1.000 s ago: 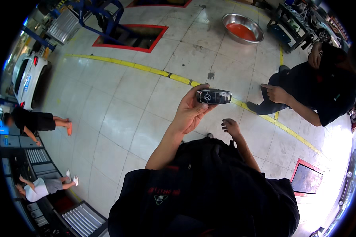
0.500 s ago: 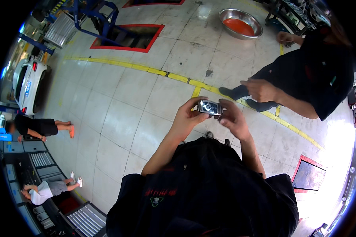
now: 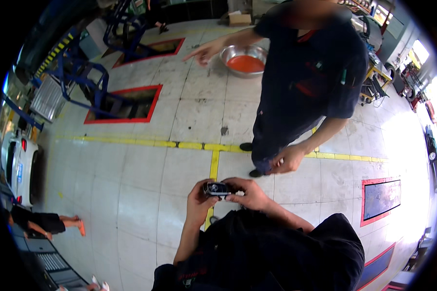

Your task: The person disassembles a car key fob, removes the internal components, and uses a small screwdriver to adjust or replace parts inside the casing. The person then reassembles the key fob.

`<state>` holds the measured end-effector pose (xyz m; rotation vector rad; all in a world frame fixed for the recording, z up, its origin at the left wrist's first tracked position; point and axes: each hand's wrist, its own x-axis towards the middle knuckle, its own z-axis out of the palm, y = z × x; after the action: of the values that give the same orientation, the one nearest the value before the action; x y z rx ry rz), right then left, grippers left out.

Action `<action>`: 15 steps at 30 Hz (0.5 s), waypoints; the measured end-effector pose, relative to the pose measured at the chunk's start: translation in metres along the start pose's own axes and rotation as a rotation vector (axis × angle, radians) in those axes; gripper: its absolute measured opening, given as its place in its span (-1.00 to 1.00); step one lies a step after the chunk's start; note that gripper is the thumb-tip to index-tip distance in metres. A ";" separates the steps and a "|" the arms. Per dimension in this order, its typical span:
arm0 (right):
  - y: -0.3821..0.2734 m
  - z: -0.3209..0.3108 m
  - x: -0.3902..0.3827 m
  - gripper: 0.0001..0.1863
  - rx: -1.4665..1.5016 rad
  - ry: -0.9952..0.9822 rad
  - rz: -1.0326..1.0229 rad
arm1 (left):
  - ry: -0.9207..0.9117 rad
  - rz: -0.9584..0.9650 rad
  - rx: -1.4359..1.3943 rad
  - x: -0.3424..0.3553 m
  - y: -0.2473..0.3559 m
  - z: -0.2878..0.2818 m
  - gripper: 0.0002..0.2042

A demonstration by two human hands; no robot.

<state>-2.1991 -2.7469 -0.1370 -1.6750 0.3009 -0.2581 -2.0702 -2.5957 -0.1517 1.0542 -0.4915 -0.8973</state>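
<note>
A black car key fob [image 3: 217, 188] with a silver rim is held level in front of my body, between both hands. My left hand [image 3: 197, 201] grips its left end, fingers curled behind and thumb at the lower edge. My right hand [image 3: 249, 192] is closed at its right end, thumb and fingers pinched on it. Something small and pale shows by the right fingertips, too small to name.
A person in dark clothes [image 3: 308, 80] stands ahead, one arm stretched left. Behind is a metal basin [image 3: 245, 73] of orange-red liquid. Red-framed floor pits [image 3: 150, 104] and blue lift frames [image 3: 77, 85] stand far left; a white car [image 3: 26, 167] and another person [image 3: 39, 219] are left.
My view has tilted up and turned. My right hand, looser before, now closes on the fob's right end. The person ahead has swung an arm out to the left and lowered the other hand.
</note>
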 end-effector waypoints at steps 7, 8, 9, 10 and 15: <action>0.008 -0.007 -0.003 -0.49 0.002 0.048 0.085 | -0.055 0.037 -0.028 0.020 -0.017 0.006 -0.54; 0.010 -0.004 0.001 -0.50 0.019 0.047 0.081 | -0.064 0.035 -0.021 0.021 -0.014 0.003 -0.54; 0.011 -0.002 0.003 -0.51 0.031 0.029 0.089 | -0.056 0.034 -0.027 0.018 -0.013 0.003 -0.54; 0.013 -0.001 0.004 -0.51 0.039 0.003 0.098 | -0.041 0.036 -0.035 0.017 -0.011 0.002 -0.54; 0.029 0.006 0.014 -0.36 0.224 -0.131 0.046 | -0.122 0.035 0.081 0.013 0.005 -0.008 -0.56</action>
<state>-2.1851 -2.7493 -0.1667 -1.4546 0.2043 -0.1410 -2.0554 -2.6011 -0.1518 1.0650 -0.6511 -0.9210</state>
